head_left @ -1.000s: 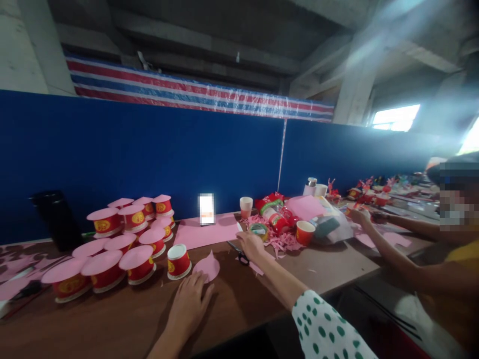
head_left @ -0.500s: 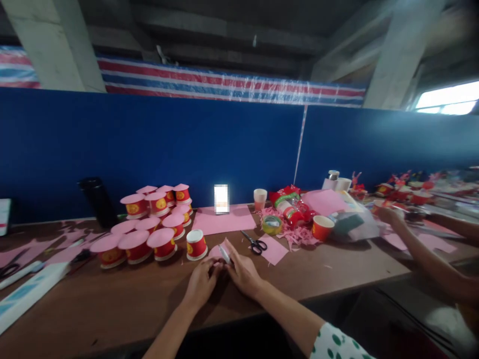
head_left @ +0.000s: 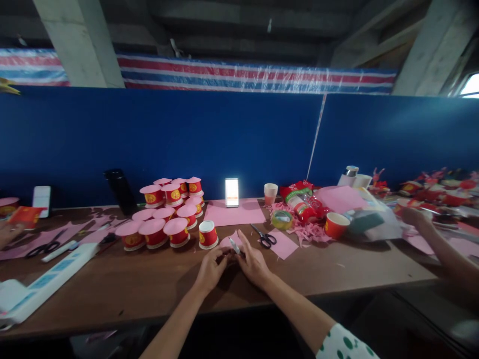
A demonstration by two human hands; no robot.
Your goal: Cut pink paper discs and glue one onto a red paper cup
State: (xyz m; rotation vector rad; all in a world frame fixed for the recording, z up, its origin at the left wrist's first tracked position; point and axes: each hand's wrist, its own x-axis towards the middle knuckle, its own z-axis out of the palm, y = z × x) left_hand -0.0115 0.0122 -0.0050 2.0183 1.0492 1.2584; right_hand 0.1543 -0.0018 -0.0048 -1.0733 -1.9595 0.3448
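My left hand (head_left: 211,270) has its fingers closed on the edge of a small pink paper piece (head_left: 226,242) above the table. Close beside it, my right hand (head_left: 255,264) grips a white tube (head_left: 234,245) and touches the same paper; the fingertips are partly hidden. Just left of the hands stands an upside-down red cup (head_left: 208,235) with no pink top. Black-handled scissors (head_left: 266,239) lie to the right, touching a pink paper square (head_left: 283,244).
Several red cups with pink tops (head_left: 152,233) stand at left, before a black bottle (head_left: 120,191). A lit phone (head_left: 231,193) leans at the back. A power strip (head_left: 56,281) lies far left. Right are tape (head_left: 282,220), an upright cup (head_left: 337,226) and another person's hand (head_left: 416,222).
The view has turned left, so the table's things sit further right in the picture. Another person's hand with a red piece now shows at the far left. My hands keep their hold.
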